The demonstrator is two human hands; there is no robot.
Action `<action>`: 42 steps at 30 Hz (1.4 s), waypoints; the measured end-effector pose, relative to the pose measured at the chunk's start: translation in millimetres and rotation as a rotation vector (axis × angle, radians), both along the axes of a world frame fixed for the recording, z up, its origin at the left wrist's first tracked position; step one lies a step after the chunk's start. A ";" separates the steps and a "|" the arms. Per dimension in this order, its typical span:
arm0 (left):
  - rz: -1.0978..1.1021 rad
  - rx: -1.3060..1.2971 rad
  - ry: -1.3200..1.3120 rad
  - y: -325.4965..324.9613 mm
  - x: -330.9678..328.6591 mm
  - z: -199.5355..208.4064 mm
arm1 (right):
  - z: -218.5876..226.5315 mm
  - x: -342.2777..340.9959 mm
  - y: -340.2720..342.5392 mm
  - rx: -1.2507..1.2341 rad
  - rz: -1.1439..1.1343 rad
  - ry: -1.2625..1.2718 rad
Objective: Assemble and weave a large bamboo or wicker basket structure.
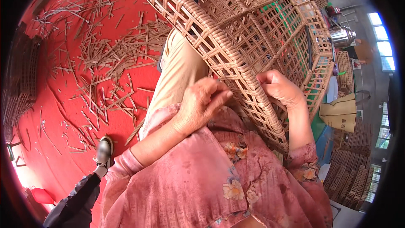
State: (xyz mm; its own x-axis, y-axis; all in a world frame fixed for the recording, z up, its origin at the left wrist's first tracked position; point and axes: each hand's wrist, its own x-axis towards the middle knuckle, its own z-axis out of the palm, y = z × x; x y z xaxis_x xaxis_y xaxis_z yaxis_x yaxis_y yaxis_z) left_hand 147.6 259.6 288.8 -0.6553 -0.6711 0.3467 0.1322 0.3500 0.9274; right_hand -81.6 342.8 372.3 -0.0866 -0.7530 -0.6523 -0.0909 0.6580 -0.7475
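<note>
A: Where is the work?

B: On a large, brown, openwork basket of woven strands [215, 33]. It leans tilted over the person's lap, beside the leg in beige trousers [181, 63], its braided edge running down toward the waist of the pink floral shirt [181, 177].

A: And the hands?

B: The bare left hand [206, 102] is at the outer side of the near wall, fingers curled, thumb close to them, so a narrow shape. Whether it pinches a strand, I cannot tell. The bare right hand [282, 89] is at the other side of that wall, fingers bent in and fingertips near the braided edge. I cannot tell whether it grips the weave or something thin.

A: Which step, then?

B: My judgement is close handwork on the wall, perhaps tucking or tidying strands at the edge. The lattice looks largely formed, and short, pale brown strips [122, 50] lie scattered over the red floor covering [55, 160], which would suit trimming, though no cutting tool shows at the hands.

A: What does the next move call for?

B: If that reading is right, a steady basket, since it tilts, and fingertips meeting from both sides of one opening. A light touch too: pulling hard on one strand could distort its neighbours.
</note>
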 end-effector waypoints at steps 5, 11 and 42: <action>-0.027 0.032 -0.017 3.0 2.6 -8.1 | 0.2 -5.7 6.2 -0.252 -0.070 -0.076; -0.219 0.193 -0.253 9.4 -0.8 -23.0 | -14.1 -5.9 7.3 -0.137 -0.234 -0.193; -0.711 1.405 0.197 15.6 -66.8 -70.7 | -7.3 -3.1 -1.8 -0.057 -0.231 0.007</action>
State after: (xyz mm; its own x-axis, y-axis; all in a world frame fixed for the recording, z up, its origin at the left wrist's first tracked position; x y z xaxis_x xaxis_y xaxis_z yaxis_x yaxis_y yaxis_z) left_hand 80.7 275.2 218.1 -0.9836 -0.1064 -0.1455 0.0409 -0.9179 0.3948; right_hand -84.7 341.0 364.9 -0.2648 -0.7482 -0.6084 0.0520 0.6189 -0.7837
